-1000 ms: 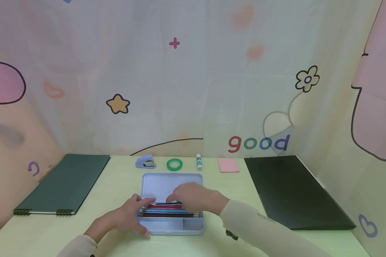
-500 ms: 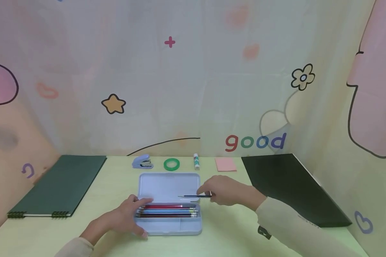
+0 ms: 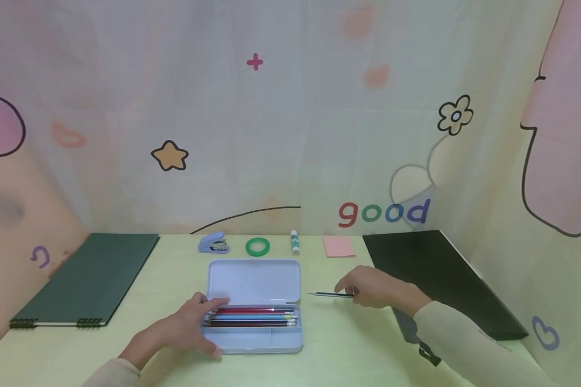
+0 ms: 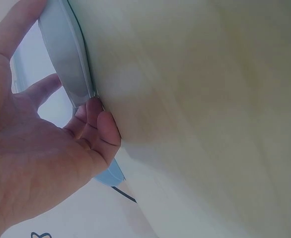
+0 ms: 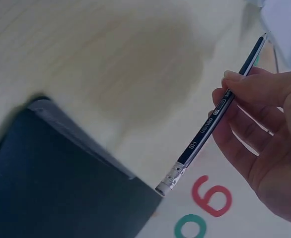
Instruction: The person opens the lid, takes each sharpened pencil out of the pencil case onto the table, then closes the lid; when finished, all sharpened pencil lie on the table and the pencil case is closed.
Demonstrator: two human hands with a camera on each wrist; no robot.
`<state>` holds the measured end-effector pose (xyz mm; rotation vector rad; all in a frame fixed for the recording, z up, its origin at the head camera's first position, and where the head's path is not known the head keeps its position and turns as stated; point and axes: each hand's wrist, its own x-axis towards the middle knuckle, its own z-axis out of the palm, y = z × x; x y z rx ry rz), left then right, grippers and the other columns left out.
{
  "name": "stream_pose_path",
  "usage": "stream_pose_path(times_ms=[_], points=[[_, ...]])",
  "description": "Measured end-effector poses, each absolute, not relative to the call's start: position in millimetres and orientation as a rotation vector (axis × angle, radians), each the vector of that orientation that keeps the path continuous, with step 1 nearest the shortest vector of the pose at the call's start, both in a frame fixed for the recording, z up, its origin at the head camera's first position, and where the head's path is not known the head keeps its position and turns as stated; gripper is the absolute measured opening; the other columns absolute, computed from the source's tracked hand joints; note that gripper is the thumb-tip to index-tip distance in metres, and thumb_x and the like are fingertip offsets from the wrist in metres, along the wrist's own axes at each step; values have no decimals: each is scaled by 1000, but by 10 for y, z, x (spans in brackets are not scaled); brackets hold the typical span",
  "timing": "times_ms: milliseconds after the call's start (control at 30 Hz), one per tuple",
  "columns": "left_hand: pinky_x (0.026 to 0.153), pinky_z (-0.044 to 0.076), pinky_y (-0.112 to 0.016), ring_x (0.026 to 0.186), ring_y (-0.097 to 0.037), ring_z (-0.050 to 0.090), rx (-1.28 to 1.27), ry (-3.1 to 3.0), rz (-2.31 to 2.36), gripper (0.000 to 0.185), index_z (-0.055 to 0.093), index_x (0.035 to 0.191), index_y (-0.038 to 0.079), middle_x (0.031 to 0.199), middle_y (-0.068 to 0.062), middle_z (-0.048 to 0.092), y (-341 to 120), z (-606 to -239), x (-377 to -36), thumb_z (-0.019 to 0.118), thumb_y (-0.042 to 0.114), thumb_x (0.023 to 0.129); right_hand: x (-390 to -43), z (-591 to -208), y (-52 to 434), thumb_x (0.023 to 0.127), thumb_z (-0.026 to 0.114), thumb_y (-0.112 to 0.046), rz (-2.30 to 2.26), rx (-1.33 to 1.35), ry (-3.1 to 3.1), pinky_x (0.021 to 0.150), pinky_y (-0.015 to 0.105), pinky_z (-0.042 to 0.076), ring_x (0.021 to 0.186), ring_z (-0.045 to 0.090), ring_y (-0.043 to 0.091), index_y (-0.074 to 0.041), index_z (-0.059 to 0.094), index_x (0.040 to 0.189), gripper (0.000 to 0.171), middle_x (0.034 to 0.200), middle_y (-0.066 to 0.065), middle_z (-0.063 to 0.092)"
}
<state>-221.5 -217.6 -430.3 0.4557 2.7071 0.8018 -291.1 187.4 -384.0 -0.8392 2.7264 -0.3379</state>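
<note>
An open light-blue pencil case (image 3: 254,280) lies on the pale green table, its lid flat behind the tray. Several pencils (image 3: 252,317) lie side by side in the tray. My left hand (image 3: 184,325) holds the tray's left end (image 4: 68,69), thumb at the front wall and fingers over the rim. My right hand (image 3: 380,287) is to the right of the case, above the table, and pinches a dark pencil (image 3: 330,294) by its rear part. The pencil (image 5: 215,116) is dark blue with a metal ferrule at one end; its tip points left toward the case.
A dark green spiral notebook (image 3: 89,279) lies at the left and a black folder (image 3: 438,279) at the right. Along the back stand a small blue stapler (image 3: 213,243), a green tape ring (image 3: 257,246), a glue stick (image 3: 295,242) and a pink sticky pad (image 3: 339,246).
My right hand lifted one dark pencil out of the case and carried it rightward, clear of the case. The left hand stayed on the case's left end.
</note>
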Motion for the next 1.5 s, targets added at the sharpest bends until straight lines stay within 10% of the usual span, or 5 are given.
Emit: stream_pose_path(times_ms=[567,933,1500], points=[[90,43,-47,110,-28,44,450,2704,811,95,47,147,15,115,-11,41,-2195,-4320,-2217,94,33,66,-3046,-4085,1908,86,68,5,-261,-1023,2747,79,32,47,80,53,12,-16,78,97,26,84,-6,64],[92,45,-49,112,-28,43,402,2691,814,95,47,147,17,118,-11,42,-2179,-4283,-2211,94,34,66,-3035,-4055,1869,87,67,6,-291,-1002,2718,94,42,52,87,58,14,-14,78,104,28,95,-3,71],[92,45,-49,112,-28,44,370,2677,810,95,47,147,18,117,-11,41,-2169,-4251,-2198,94,33,66,-3041,-3996,1777,88,70,0,-334,-937,2752,83,33,53,86,57,14,-12,74,114,29,96,-1,70]])
